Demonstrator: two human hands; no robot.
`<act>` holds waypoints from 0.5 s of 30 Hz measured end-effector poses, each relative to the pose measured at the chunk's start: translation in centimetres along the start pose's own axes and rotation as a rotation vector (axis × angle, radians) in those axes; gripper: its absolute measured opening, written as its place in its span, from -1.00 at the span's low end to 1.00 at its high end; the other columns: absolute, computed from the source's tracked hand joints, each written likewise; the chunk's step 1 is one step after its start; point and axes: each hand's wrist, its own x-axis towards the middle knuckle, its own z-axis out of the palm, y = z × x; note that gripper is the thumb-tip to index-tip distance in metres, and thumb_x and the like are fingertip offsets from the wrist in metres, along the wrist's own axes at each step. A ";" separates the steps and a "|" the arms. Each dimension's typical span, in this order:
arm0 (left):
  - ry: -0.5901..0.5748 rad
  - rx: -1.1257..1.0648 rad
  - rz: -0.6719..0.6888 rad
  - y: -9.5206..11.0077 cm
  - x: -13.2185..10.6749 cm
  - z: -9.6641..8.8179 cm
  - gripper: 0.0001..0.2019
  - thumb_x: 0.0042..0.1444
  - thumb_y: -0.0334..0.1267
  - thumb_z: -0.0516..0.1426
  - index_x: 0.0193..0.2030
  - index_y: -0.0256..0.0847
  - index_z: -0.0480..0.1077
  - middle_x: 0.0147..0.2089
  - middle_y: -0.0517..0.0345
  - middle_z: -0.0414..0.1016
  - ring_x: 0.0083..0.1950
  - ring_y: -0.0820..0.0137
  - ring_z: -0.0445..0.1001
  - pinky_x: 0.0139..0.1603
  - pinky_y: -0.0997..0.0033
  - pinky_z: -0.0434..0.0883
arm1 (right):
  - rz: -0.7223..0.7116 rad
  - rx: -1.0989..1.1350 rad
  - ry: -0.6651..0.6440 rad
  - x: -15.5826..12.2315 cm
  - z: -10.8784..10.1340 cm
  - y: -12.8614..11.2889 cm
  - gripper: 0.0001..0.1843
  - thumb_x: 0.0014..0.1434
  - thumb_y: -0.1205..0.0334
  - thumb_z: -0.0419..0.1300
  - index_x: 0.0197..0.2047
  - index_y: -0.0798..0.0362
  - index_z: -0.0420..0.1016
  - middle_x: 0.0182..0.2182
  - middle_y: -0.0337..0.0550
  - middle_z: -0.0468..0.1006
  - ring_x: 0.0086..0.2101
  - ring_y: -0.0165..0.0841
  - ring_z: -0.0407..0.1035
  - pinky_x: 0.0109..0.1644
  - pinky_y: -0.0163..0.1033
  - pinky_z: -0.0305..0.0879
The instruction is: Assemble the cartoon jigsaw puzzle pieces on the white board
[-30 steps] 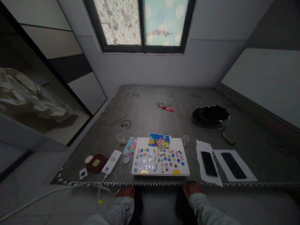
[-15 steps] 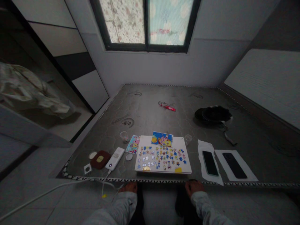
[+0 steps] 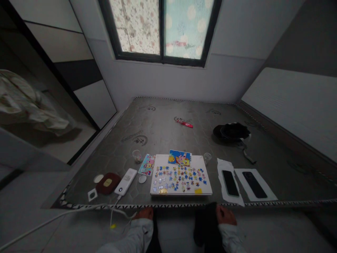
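My left hand [image 3: 144, 213] rests low by my left knee, just below the mattress edge. My right hand [image 3: 226, 215] lies against the outer side of my right knee. Both look rounded, but dim light and the angle hide their fingers. Ahead of them a white box [image 3: 181, 194] lies flat near the edge, bearing several loose jigsaw pieces [image 3: 179, 178] spread in rows. At its far side lies a blue cartoon picture card [image 3: 179, 158]. A second cartoon card [image 3: 147, 165] lies against the box's left side.
Left of the box are a white power bank [image 3: 126, 181] with a cable, a brown case [image 3: 108, 183] and a clear cup [image 3: 137, 156]. Another cup [image 3: 207, 157] stands right. Two phones [image 3: 230, 183] lie on white sheets. A black cap [image 3: 231, 132] and red item [image 3: 186, 124] lie farther back.
The view has shifted, so the things on the mattress appear slightly farther left. My right hand and right knee have moved a little to the right. The puzzle pieces look unmoved.
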 end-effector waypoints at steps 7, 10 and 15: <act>0.006 -0.046 -0.027 -0.7 -0.2 0.1 -0.76 0.23 -0.33 -0.01 -0.21 -0.03 0.49 -0.04 0.21 0.58 -0.01 0.32 0.52 -0.13 0.41 0.34 | -0.081 0.080 -0.041 6.8 -3.8 -7.3 -0.38 0.36 -0.07 -0.16 -0.46 0.01 0.58 -0.45 -0.06 0.62 -0.38 -0.29 0.44 -0.21 -0.24 0.20; 0.017 -0.072 -0.060 -0.9 -0.1 0.4 -0.75 0.24 -0.32 -0.02 -0.22 -0.01 0.48 -0.03 0.24 0.59 0.00 0.31 0.51 -0.13 0.37 0.32 | -0.190 0.128 -0.157 10.6 -5.3 -12.5 -0.48 0.34 -0.08 -0.07 -0.41 0.00 0.57 -0.47 -0.14 0.61 -0.40 -0.33 0.45 -0.24 -0.26 0.14; 0.035 -0.112 -0.057 -1.1 0.1 0.6 -0.73 0.20 -0.39 -0.01 -0.22 -0.03 0.51 -0.05 0.21 0.59 -0.01 0.28 0.51 -0.12 0.36 0.31 | -0.514 0.027 -0.477 15.4 -4.7 -19.8 -0.67 0.32 -0.05 0.04 -0.11 -0.10 0.56 -0.32 -0.21 0.66 -0.25 -0.30 0.50 -0.07 -0.19 0.14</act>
